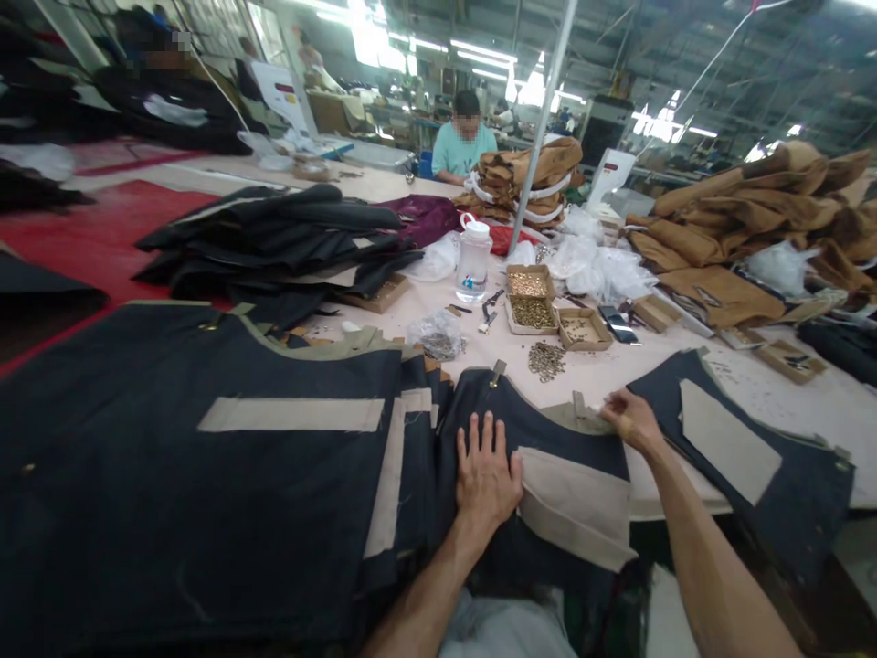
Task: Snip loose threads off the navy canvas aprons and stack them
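My left hand [486, 475] lies flat with fingers spread on a dark navy garment panel [472, 411], beside its beige patch [579, 503]. Upright at the panel's top edge stands a beige tab with a brass-coloured metal fitting [494, 376]. At the panel's upper right corner, my right hand [631, 419] is closed in a pinch by the beige trim [565, 416]. Something small and whitish shows at its fingertips, too small to name. Left of my hands, a stack of similar dark panels [137, 493] with beige strips is spread out. Another dark panel [746, 439] lies to the right.
Small boxes of metal fittings [533, 313], a loose pile of rings [546, 361], a water bottle [472, 260] and a phone [618, 324] stand beyond. Brown garments [760, 210] are heaped at right, dark ones [288, 238] at left. A pole [544, 119] rises mid-table. A person [464, 142] sits opposite.
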{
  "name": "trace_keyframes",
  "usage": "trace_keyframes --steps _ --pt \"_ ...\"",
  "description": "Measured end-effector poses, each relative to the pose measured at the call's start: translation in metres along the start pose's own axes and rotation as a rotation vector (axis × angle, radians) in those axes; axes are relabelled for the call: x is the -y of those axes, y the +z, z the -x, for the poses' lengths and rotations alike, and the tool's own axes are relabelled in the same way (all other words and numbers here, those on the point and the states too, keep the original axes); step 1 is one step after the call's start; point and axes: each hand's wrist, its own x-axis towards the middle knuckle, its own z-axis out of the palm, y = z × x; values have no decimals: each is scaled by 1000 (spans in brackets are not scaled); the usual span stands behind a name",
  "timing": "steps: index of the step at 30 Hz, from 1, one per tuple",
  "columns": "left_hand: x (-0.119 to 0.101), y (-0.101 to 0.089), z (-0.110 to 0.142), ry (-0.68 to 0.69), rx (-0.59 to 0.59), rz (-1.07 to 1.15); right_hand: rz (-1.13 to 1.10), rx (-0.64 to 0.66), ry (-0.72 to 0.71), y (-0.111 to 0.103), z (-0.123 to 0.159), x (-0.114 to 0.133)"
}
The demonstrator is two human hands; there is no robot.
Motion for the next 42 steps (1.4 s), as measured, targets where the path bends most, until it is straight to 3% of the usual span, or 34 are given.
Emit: trace_keyframes --steps 2,5,9,14,19,23,27,31,33,36,37,38,42 --pt "-1 0 2 5 -10 8 -11 -189 95 -2 42 -20" --pt "-1 2 3 4 -29 20 -17 -113 194 7 100 -34" --pt "-1 1 6 21 -77 44 -122 -56 140 14 143 -17" --pt "-22 -32 33 18 -194 224 -520 -116 235 -4 171 16" --pt "-81 -81 83 112 -77 503 -793 -79 239 -28 206 77" --pt "-105 -99 110 145 29 627 -1014 74 117 -31 236 147" --pt "-90 -104 125 15 17 697 -1194 315 -34 -14 257 187" --pt "-59 -130 117 -119 33 819 -1167 326 -213 -3 260 179" --pt "-44 -158 107 -200 56 889 -1111 157 -226 -2 252 162" --pt "-22 -205 96 -304 38 961 -1123 -306 -95 3 232 130" --pt "-15 -219 94 -324 22 972 -1144 -407 -37 7 225 120" --pt "-7 -231 93 -346 7 975 -1176 -425 15 13 218 111" --pt "23 -258 97 -405 -60 995 -1366 -83 148 52 197 103"
